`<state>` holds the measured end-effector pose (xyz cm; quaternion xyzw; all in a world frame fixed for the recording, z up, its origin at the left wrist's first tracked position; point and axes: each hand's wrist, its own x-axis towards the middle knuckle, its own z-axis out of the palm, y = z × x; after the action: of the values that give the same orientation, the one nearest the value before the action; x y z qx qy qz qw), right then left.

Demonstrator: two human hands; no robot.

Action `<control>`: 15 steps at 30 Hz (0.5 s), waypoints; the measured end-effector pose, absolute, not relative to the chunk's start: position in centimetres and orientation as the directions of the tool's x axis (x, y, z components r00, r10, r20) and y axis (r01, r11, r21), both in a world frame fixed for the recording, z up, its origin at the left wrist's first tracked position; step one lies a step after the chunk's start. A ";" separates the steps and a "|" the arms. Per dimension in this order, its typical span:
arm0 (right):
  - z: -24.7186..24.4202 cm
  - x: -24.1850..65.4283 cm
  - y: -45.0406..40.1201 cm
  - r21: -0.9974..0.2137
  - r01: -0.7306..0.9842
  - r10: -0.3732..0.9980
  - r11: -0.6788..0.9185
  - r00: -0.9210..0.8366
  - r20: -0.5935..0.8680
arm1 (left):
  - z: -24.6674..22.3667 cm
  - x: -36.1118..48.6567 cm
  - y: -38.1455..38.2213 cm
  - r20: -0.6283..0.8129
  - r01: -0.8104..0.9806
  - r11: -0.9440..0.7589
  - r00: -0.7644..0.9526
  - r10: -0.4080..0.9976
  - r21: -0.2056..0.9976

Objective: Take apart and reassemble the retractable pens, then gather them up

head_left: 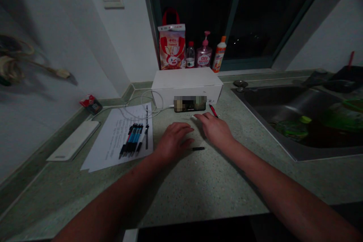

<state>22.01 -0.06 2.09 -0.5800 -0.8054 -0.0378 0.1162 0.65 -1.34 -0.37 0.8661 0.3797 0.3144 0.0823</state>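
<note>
My left hand [173, 140] is over the middle of the speckled counter [181, 193], its fingers apart and nothing seen in them. Just right of its thumb lies a black pen piece [198, 148]. Further right, my right hand [213, 127] reaches forward, fingertips at a small pale item [191, 116] too small to make out. A red and black pen [213, 111] lies beyond that hand. Several blue and black pens [133, 140] rest side by side on printed paper sheets [113, 132] to the left.
A phone [190, 105] with a white cable [163, 111] leans on a white box [187, 80]. Bottles [204, 56] and a red bag [172, 47] stand behind it. At the right is a sink [269, 121]; a white flat object [73, 140] lies left.
</note>
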 end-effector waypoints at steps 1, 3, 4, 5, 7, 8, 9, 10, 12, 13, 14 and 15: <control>2.1 22.0 -0.1 -0.069 0.943 0.926 0.326 -0.304 0.224 | -0.4 0.8 -1.5 0.425 0.565 -0.739 0.605 0.674 0.368; 2.2 22.0 -0.2 -0.067 0.945 0.931 0.320 -0.301 0.208 | -0.3 1.2 -1.8 0.329 0.510 -0.786 0.719 0.612 0.349; 2.2 22.0 -0.2 -0.068 0.946 0.933 0.317 -0.298 0.201 | -0.2 1.4 -1.9 0.297 0.501 -0.795 0.745 0.598 0.343; 2.3 22.0 -0.2 -0.068 0.947 0.936 0.313 -0.296 0.193 | -0.1 1.6 -2.0 0.279 0.498 -0.797 0.756 0.592 0.340; 2.3 22.0 -0.3 -0.068 0.949 0.939 0.309 -0.293 0.182 | 0.0 1.8 -2.1 0.268 0.509 -0.789 0.752 0.602 0.344; 2.4 22.0 -0.3 -0.067 0.949 0.939 0.309 -0.293 0.180 | 0.0 1.8 -2.0 0.273 0.527 -0.774 0.733 0.623 0.351; 2.4 22.1 -0.3 -0.067 0.949 0.939 0.308 -0.292 0.179 | 0.1 1.7 -2.0 0.285 0.556 -0.748 0.698 0.657 0.362; 2.4 22.1 -0.2 -0.069 0.948 0.938 0.311 -0.295 0.180 | 0.0 1.6 -1.8 0.302 0.593 -0.710 0.645 0.701 0.380; 2.4 22.2 -0.2 -0.075 0.944 0.935 0.321 -0.303 0.184 | -0.1 1.1 -1.4 0.352 0.665 -0.607 0.495 0.794 0.435; 2.3 22.3 -0.2 -0.078 0.942 0.934 0.325 -0.307 0.184 | -0.2 0.8 -1.1 0.379 0.686 -0.558 0.415 0.827 0.468; 2.3 22.3 -0.1 -0.078 0.941 0.932 0.331 -0.313 0.182 | -0.2 0.5 -0.9 0.403 0.694 -0.521 0.347 0.847 0.497; 2.3 22.3 -0.1 -0.077 0.939 0.931 0.335 -0.318 0.180 | -0.3 0.2 -0.6 0.421 0.696 -0.495 0.295 0.858 0.521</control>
<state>22.28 -0.12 2.29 -0.5762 -0.8114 -0.0207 0.0964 0.23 -0.65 -0.30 0.7958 0.4881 0.3378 0.1199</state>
